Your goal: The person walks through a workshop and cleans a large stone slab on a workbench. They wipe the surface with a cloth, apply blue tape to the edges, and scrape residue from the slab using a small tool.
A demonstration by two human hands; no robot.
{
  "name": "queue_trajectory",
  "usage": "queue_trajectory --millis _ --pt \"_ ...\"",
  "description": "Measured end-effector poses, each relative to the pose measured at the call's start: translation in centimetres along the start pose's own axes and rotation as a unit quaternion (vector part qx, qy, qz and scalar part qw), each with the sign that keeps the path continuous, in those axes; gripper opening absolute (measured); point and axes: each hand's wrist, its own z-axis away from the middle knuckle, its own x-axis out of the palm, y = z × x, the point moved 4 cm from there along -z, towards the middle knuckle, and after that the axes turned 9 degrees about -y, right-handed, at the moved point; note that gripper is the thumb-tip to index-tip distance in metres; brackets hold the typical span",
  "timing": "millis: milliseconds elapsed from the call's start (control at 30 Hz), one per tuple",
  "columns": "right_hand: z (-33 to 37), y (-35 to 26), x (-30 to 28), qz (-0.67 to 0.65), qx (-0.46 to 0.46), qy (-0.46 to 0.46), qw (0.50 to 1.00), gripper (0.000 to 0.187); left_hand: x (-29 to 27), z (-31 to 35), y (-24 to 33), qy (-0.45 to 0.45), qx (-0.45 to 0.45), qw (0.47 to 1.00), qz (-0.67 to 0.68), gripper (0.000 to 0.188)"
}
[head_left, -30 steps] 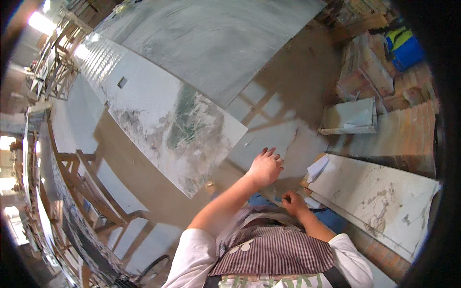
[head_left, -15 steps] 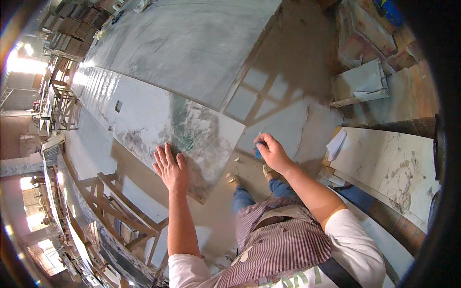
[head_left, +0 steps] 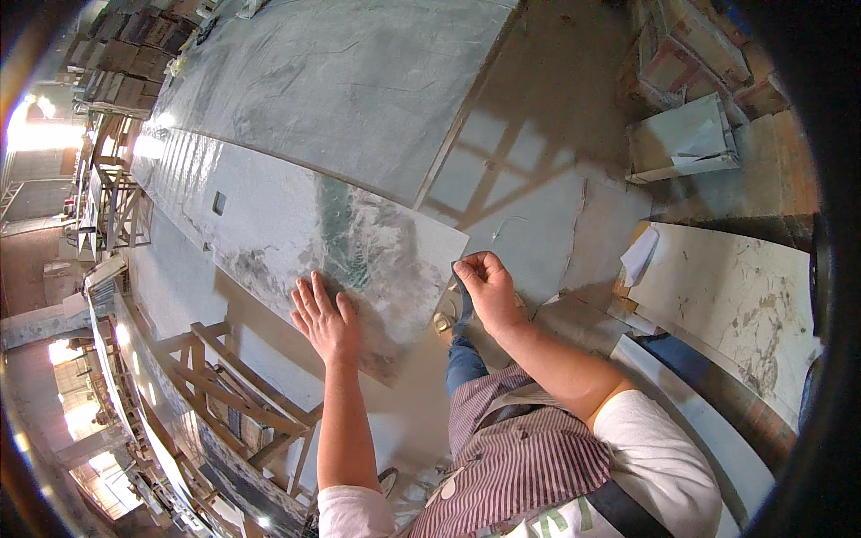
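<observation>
A long pale slab [head_left: 269,199] with grey smudges, a green streak and a small rectangular cutout lies raised in front of me. My left hand [head_left: 325,318] rests palm down on its near edge, fingers spread, beside the smudged area. Close to the slab's right corner, my right hand [head_left: 489,285] pinches a thin, dark blue-grey strip [head_left: 464,296] between thumb and fingers. The strip hangs below the fingertips; its exact kind is unclear.
A larger grey sheet-like surface [head_left: 350,81] adjoins the slab's far side. Wooden trestle frames [head_left: 224,377] stand at left. To the right are a marbled panel [head_left: 735,296], a whitish box [head_left: 682,139] and stacked cartons [head_left: 708,54]. My shoe [head_left: 443,326] is on the floor below.
My right hand has moved slightly left and nearer the slab's corner, and the strip now hangs down. My left hand stays flat on the slab. One foot has shifted back toward my left.
</observation>
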Motion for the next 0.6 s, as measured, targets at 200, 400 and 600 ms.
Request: queue_trajectory --millis 200,400,600 --pt "-0.9 -1.7 0.2 0.094 0.003 0.001 0.996 0.023 -0.6 0.4 0.0 0.0 -0.001 1.0 0.014 0.06" --pt "-1.1 -2.1 -0.2 0.145 -0.03 0.041 0.988 0.031 -0.3 0.3 0.3 0.001 0.008 1.0 0.014 0.061" --pt "-2.7 -1.0 -0.7 0.114 -0.036 0.042 0.992 0.03 -0.2 0.1 0.0 0.001 0.008 1.0 0.004 0.06"
